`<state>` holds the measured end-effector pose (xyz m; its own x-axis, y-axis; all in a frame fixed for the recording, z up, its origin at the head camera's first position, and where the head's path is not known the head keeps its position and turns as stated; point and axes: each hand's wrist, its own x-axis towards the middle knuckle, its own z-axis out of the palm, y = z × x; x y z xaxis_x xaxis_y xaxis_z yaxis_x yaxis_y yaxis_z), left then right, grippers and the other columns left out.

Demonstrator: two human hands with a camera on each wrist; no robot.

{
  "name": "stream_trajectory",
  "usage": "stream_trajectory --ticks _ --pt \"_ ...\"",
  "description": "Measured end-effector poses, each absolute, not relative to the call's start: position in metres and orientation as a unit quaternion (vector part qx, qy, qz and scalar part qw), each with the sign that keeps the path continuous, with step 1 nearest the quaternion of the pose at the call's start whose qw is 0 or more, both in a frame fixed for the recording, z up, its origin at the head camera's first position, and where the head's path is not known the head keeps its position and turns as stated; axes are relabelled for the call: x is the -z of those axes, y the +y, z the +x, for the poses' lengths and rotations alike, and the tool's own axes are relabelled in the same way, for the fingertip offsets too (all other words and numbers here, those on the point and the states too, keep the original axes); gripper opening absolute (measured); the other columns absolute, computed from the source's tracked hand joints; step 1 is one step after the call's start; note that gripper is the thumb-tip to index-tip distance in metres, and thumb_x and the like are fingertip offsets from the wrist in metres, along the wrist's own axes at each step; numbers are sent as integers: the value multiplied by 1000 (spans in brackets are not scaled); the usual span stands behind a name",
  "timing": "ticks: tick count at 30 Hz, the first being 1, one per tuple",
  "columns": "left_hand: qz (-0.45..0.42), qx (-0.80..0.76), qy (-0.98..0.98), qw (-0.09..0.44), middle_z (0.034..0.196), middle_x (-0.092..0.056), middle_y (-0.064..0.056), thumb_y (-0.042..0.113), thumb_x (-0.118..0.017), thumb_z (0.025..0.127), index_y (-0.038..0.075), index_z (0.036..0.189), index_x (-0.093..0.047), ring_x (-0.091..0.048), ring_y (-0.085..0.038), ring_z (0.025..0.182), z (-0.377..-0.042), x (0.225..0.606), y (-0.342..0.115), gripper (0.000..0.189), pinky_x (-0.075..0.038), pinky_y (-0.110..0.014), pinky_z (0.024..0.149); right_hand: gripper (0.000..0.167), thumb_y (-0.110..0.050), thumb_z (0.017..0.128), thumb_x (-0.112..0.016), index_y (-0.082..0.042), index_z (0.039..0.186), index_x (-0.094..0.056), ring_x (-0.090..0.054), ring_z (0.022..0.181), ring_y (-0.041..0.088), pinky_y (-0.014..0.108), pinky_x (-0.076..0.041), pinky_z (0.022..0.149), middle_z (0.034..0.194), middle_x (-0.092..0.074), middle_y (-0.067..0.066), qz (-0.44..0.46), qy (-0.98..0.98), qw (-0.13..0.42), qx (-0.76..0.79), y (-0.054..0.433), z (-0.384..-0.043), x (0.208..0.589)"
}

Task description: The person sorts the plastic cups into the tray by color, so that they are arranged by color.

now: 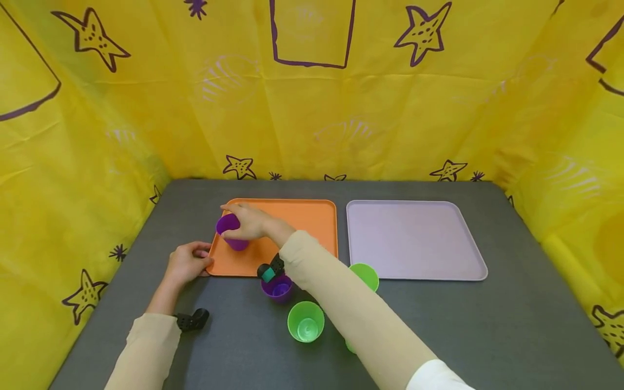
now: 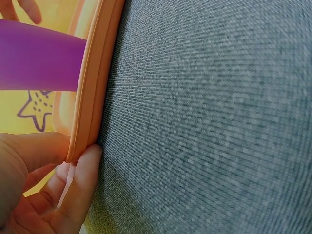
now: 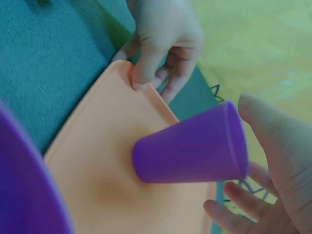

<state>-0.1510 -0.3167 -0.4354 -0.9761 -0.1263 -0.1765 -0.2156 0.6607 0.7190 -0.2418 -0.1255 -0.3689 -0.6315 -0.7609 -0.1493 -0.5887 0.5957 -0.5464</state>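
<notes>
At the left side of the table, my left hand [image 1: 185, 264] pinches the near left corner of an orange tray [image 1: 302, 219], thumb on top of the rim and fingers below. A purple cup [image 3: 190, 146] stands upright on the tray, towards its left end. My right hand [image 1: 251, 222] reaches over this cup from the right. In the right wrist view the thumb and fingers are spread around the cup's rim, with a gap visible at the thumb. The left wrist view shows the cup's lower wall behind the tray's edge.
A second purple cup [image 1: 280, 293] stands by the orange tray's near edge. Closer lies a green cup [image 1: 305, 323], mouth up. Another green cup [image 1: 368, 275] and a green edge beside the right sleeve are partly hidden. On the right is a lilac tray [image 1: 414, 241]. Yellow cloth [image 1: 312, 108] surrounds the table.
</notes>
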Motion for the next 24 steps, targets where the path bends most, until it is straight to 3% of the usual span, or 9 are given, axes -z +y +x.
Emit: stream_trajectory --ticks 6,15,24 --pt "-90 -399 911 57 92 -63 -21 5 -64 81 -9 116 -54 -63 -15 59 -150 436 -317 40 -55 -29 52 66 -37 89 -57 -17 145 -27 -38 128 19 29 -39 102 143 -33 9 -407 869 161 230 -112 -242 351" --pt "-95 -396 911 58 92 -64 -21 5 -63 80 -9 118 -54 -63 -14 59 -150 436 -316 42 -55 -29 52 65 -35 88 -60 -17 143 -31 -43 124 18 30 -41 100 139 -39 6 -451 854 113 233 -83 -237 324" --pt "-93 -400 910 56 92 -64 -21 4 -64 80 -9 118 -53 -63 -15 58 -151 436 -317 42 -55 -29 52 62 -37 88 -59 -19 142 -34 -36 128 10 27 -37 102 139 -40 -2 -513 819 90 242 -52 -224 305"
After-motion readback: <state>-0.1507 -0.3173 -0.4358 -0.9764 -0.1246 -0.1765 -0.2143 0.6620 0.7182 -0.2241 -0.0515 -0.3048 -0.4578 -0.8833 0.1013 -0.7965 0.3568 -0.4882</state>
